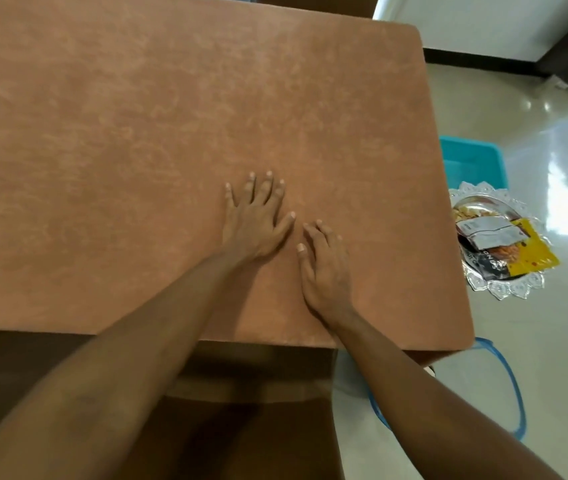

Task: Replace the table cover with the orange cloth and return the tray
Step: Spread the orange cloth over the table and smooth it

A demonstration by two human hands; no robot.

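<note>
Both hands, left (pixel 254 225) and right (pixel 325 268), lie spread flat on the orange cloth (pixel 137 150); beside it, the tray (pixel 504 289) seemingly rests on the floor.

We're in a home, a dining area by the look of it: cloth-covered table (pixel 171 133) filling the frame, glossy tiled floor (pixel 552 341) at right, snack packets (pixel 504 244) on an ornate silver tray (pixel 504 289).

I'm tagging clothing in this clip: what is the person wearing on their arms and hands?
Nothing shows on either. The left hand and right hand are bare: no gloves, rings or bracelets visible. The left forearm and right forearm are uncovered to the frame's lower edge, so no sleeve or watch appears. The fingernails look short and unpainted.
</note>
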